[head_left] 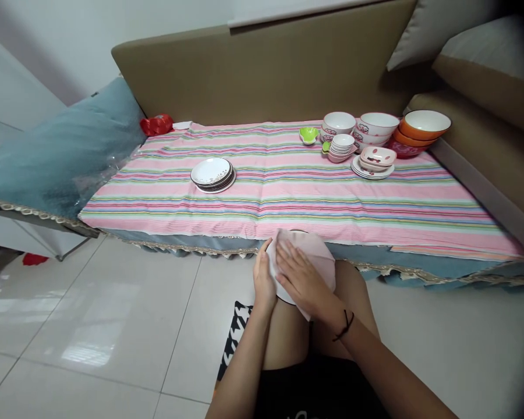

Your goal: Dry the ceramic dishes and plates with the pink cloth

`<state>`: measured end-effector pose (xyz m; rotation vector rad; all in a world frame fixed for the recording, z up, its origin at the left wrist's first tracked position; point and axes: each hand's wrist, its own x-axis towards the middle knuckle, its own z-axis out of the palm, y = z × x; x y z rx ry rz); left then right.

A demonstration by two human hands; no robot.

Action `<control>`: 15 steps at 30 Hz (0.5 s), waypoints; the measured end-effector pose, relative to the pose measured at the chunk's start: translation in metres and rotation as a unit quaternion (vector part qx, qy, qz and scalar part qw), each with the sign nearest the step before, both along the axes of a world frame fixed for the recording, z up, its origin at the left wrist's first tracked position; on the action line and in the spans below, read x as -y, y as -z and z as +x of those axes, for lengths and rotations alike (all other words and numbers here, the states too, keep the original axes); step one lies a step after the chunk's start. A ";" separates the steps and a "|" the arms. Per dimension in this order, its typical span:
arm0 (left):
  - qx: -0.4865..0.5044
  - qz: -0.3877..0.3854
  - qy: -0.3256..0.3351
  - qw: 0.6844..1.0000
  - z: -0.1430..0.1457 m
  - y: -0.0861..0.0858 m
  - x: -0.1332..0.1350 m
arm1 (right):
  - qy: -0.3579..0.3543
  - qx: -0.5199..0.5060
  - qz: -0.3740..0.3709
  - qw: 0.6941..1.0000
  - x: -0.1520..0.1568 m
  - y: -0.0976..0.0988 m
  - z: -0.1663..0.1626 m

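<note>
A white plate [283, 294] with a dark rim rests on my lap, by the sofa's front edge. My left hand [264, 278] grips its left edge, thumb side toward me. Over most of the plate lies a pale pink cloth [320, 256], which hides the plate's middle and right side. Flat on this cloth is my right hand [300, 274], its fingers stretched out and slightly apart, pressing it against the plate.
A stack of plates [211, 172] stands on the striped cloth [244, 209] covering the sofa seat. To the right are white bowls [339, 122], orange bowls [425, 125], small dishes [378, 158] and a green dish [308, 135]. A red bundle [156, 124] lies far left.
</note>
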<state>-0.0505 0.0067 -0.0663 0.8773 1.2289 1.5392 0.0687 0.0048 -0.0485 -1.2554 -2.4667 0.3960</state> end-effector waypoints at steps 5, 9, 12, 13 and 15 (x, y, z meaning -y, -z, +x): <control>0.004 -0.007 0.010 1.000 0.001 -0.002 0.001 | -0.075 -0.001 -0.017 0.997 0.028 -0.004 0.014; 0.022 -0.009 0.009 1.000 0.002 -0.002 -0.001 | -0.035 0.000 -0.002 0.999 0.026 0.000 0.016; 0.025 -0.007 -0.003 1.000 0.002 -0.001 -0.001 | -0.011 0.008 0.020 1.000 0.011 0.005 0.006; 0.032 -0.003 0.001 0.999 0.002 0.000 -0.001 | 0.008 0.012 0.027 1.000 0.006 0.006 0.003; 0.054 0.003 0.011 0.998 0.003 0.001 -0.001 | 0.072 0.014 0.044 0.996 -0.002 0.008 0.001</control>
